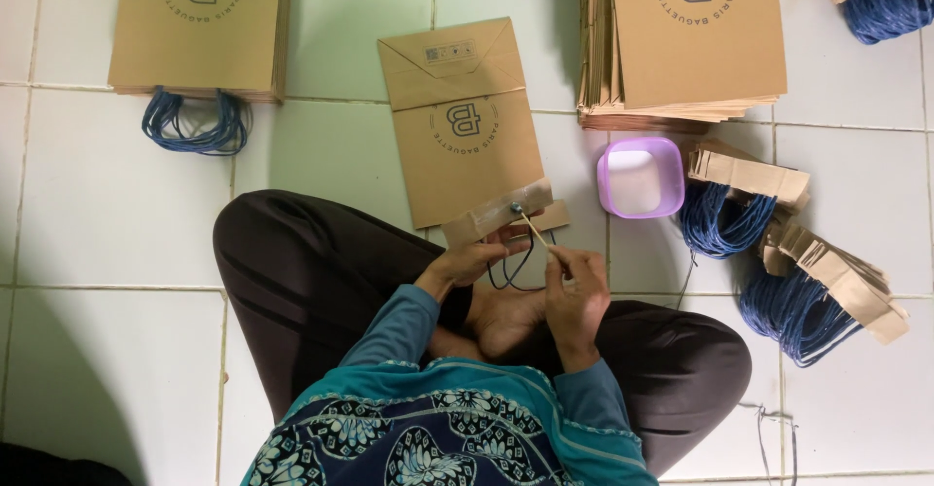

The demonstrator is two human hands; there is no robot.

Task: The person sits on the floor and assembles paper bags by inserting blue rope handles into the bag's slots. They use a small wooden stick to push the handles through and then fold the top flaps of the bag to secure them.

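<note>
We see left hand [465, 258] gripping cardboard strip [498, 213] with blue cord; right hand [576, 291] pinching thin stick [536, 230], tip on strip. Flat paper bag [465, 126] just beyond, 12 o'clock, on tiled floor [88, 214]. Purple tub [640, 177] at 1 o'clock. Corded handle strips [788, 252] at 2 o'clock. Bag stacks [693, 34] farthest.

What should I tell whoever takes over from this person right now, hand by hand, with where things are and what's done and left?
Left hand: holds the brown paper strip with dark blue cord handle against the open end of the flat brown paper bag.
Right hand: pinches a thin wooden stick, tip at the strip.
Small purple square tub: right of the bag, on the white tiled floor.
Done: stack of handled bags, far left.
Left: stack of plain bags and loose corded handle strips, right.
</note>
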